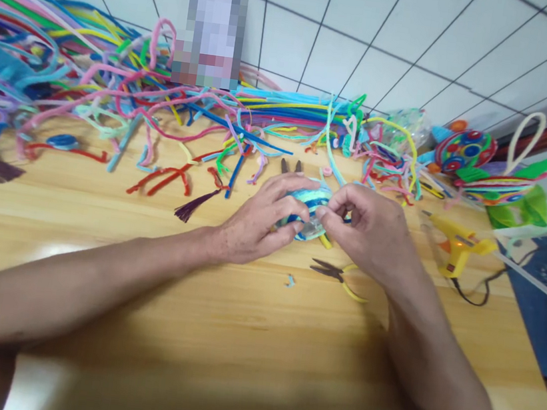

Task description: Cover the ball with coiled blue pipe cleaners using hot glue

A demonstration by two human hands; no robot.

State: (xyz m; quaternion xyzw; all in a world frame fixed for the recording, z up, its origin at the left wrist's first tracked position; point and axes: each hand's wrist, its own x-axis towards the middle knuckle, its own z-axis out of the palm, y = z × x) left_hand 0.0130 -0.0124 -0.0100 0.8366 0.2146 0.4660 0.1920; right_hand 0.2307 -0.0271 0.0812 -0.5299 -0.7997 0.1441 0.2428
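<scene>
A rounded clear piece wrapped in blue, light-blue and pale-green pipe cleaners (310,200) is held just above the wooden table. My left hand (272,215) curls around its left side, fingers closed on it. At its right edge, the thumb and fingers of my right hand (371,228) are pinched together; whatever they hold is hidden. Pliers with yellow handles (332,271) lie just below my right hand, jaws pointing left. Dark tool tips (291,166) stick out behind the wrapped piece. Small blue scraps (290,280) rest on the table nearby.
A yellow glue gun (459,246) with a cord stands at the right. Heaped pipe cleaners (116,97) run along the tiled wall. Several red cut pieces (169,179) and a dark tassel (195,206) lie to the left. A colourful decorated ball (464,151) sits at the back right.
</scene>
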